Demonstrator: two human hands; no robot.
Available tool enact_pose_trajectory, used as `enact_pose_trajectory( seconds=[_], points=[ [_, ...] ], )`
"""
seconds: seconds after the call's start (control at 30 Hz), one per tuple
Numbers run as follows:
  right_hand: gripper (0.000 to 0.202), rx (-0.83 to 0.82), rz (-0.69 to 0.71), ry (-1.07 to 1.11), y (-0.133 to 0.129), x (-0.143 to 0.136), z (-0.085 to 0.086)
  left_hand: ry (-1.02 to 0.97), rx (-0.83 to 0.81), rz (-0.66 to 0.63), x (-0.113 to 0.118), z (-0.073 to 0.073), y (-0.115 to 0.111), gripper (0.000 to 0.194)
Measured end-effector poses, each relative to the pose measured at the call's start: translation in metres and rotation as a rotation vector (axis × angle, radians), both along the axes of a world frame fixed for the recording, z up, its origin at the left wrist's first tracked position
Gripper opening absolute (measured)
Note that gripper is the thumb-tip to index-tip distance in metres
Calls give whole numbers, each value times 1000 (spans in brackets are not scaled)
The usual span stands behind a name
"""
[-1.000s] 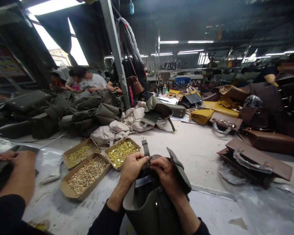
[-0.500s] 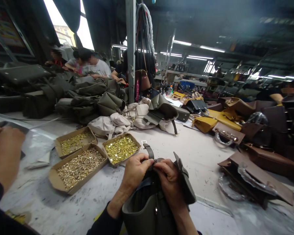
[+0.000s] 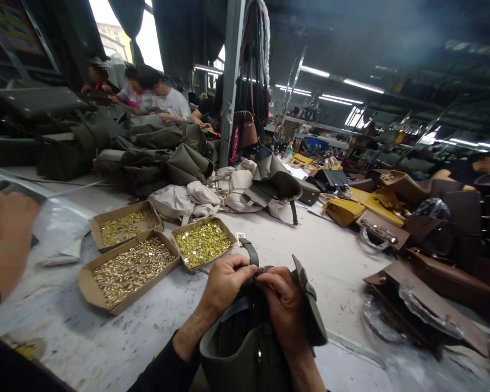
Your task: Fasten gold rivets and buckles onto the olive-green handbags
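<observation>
A dark olive handbag [image 3: 245,354] stands upright at the bottom centre, its top open towards me. My left hand [image 3: 224,283] pinches the upper edge of the bag near a short strap [image 3: 250,251], which ends in a square metal buckle [image 3: 240,238]. Close against it, my right hand [image 3: 283,299] is closed on the same spot, thumb and fingertips meeting there. Whatever small piece lies between the fingertips is hidden. To the right of my right hand the bag's stiff flap [image 3: 310,299] sticks up.
Three cardboard trays [image 3: 124,310] of small gold-coloured metal pieces sit left of my hands. A co-worker's hand [image 3: 8,234] is at the far left. Olive bags [image 3: 147,163] and pale fabric pieces [image 3: 179,201] are heaped behind. Brown bags [image 3: 424,305] and yellow ones [image 3: 343,209] lie right.
The view has shifted slightly, moving the background a little to the right. Both my hands stay pinched at the same place on the bag.
</observation>
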State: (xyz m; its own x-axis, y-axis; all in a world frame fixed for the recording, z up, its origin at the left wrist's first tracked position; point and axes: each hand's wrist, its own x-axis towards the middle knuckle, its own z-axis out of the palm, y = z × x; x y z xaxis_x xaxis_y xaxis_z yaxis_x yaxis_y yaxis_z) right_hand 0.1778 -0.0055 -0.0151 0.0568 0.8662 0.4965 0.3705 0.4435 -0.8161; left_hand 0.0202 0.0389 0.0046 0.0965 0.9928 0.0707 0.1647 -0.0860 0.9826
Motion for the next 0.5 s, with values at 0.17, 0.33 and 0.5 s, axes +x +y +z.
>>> enact_pose_trajectory(
  seconds=[0.17,0.33,0.5],
  points=[
    [13,-64,-65,-28,3,1,-7,-39,-30,-10,-1,-1,3,28],
    [13,-122,-66,72,5,1,-7,-56,-94,1,2,-4,0,30],
    [12,-162,-87,109,7,2,-8,-62,-99,0,4,-5,-1,31]
  ],
)
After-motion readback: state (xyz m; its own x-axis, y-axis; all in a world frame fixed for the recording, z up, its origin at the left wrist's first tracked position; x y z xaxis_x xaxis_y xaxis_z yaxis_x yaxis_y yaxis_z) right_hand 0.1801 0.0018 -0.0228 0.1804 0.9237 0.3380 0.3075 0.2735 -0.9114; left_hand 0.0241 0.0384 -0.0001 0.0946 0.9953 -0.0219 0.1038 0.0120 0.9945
